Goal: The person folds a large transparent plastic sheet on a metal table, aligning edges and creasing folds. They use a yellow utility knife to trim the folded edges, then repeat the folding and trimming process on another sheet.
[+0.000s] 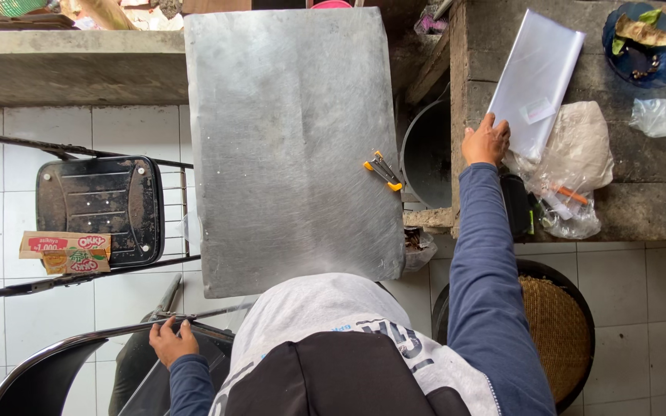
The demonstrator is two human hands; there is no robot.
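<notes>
I look straight down on a grey metal tabletop (294, 139). My right hand (486, 141) reaches out to the right and touches the lower edge of a stack of clear plastic sheets (537, 77) lying on a concrete counter (641, 192). My left hand (169, 340) grips the metal frame of a folding chair (55, 354) at the lower left. A small yellow-and-black tool (383, 171) lies near the tabletop's right edge, apart from both hands.
A black folding chair seat (102, 204) with a small cardboard pack (65, 252) stands left of the table. Clear plastic bags (572, 162) and a dark blue bowl (641, 46) sit on the counter. A woven basket (556, 327) rests on the tiled floor at lower right.
</notes>
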